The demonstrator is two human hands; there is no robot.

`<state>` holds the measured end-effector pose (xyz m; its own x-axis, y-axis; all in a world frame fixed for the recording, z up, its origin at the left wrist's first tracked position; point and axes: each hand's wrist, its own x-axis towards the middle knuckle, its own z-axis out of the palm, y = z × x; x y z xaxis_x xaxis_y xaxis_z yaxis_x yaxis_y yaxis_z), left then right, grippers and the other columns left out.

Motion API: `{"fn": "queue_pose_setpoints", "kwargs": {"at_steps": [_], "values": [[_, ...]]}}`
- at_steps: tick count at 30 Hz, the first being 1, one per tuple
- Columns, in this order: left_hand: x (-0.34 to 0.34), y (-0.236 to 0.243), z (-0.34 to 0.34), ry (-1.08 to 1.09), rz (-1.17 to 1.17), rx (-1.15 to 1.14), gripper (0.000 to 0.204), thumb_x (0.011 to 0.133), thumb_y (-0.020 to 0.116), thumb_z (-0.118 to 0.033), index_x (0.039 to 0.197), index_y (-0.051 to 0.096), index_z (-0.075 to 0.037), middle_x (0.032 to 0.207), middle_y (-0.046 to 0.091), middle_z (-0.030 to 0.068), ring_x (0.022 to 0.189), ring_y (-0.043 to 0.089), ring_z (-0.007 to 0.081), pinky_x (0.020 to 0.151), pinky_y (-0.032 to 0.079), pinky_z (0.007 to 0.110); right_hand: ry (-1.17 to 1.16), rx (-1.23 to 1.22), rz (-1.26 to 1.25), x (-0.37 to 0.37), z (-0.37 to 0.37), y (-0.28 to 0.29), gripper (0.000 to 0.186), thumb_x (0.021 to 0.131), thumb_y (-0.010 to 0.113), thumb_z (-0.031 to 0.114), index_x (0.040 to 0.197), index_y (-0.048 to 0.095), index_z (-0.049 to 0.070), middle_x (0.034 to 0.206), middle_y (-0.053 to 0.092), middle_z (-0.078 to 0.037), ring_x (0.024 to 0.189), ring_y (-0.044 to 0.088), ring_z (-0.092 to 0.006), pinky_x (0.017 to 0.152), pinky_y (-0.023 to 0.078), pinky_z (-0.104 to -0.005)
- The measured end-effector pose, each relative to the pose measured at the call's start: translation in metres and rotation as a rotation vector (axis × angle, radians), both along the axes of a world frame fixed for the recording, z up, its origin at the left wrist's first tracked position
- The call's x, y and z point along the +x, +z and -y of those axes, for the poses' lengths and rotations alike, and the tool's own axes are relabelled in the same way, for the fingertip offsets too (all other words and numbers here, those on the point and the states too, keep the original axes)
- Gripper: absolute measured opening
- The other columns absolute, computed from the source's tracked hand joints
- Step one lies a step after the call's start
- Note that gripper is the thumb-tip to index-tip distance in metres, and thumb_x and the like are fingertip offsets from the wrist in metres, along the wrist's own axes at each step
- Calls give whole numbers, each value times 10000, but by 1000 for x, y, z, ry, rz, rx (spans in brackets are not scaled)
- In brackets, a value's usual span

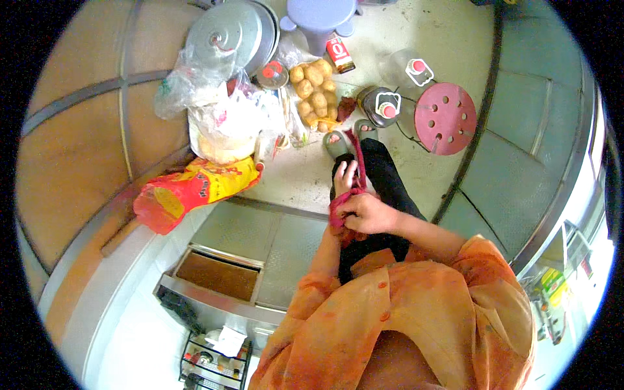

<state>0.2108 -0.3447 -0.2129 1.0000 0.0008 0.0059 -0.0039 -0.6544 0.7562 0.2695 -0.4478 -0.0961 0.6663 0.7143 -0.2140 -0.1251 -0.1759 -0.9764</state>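
Note:
A crimson strip of cloth [337, 209] is looped around my left wrist, and a long narrow tail of it hangs past my hand toward my feet. My left hand [343, 178] points away from me, its fingers stretched out and holding nothing that I can see. Over the left wrist lies my right hand [369, 215], its fingers closed on the cloth. Part of the loop is hidden beneath those fingers. Below both hands are my dark trousers [388, 175] and green slippers [335, 145].
Left of my feet stand a net bag of potatoes [317, 97], a red and yellow sack [195, 188] and white plastic bags [224, 120]. Ahead are a lidded pot [224, 36] and a lilac stool [318, 16]. Rightward are a dark jug [374, 107] and a pink round stool [445, 123].

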Motion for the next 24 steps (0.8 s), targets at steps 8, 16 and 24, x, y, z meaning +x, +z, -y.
{"fn": "queue_pose_setpoints", "kwargs": {"at_steps": [8, 16, 24], "values": [[-16, 149, -27, 183, -849, -1237, 379, 867, 538, -110, 1238, 464, -85, 1223, 490, 85, 1119, 493, 211, 947, 405, 379, -262, 328, -284, 7, 36, 156, 107, 746, 472, -44, 829, 537, -26, 751, 555, -64, 737, 562, -132, 604, 483, -300], [23, 200, -5, 84, -789, -1355, 309, 906, 472, -97, 1213, 477, -62, 1194, 535, 58, 1066, 529, 198, 941, 427, 375, -820, -116, -191, -65, 129, 216, 193, 715, 529, 25, 893, 587, -20, 825, 552, -163, 807, 581, -304, 748, 475, -365], [31, 304, 191, -575, -749, -1386, 648, 859, 629, -215, 1373, 242, -134, 1302, 420, 91, 1248, 396, 265, 1036, 353, 419, -1268, 104, -133, -159, 243, 224, 316, 802, 583, -24, 1109, 508, -2, 900, 609, -35, 757, 596, -87, 655, 502, -236]]}}
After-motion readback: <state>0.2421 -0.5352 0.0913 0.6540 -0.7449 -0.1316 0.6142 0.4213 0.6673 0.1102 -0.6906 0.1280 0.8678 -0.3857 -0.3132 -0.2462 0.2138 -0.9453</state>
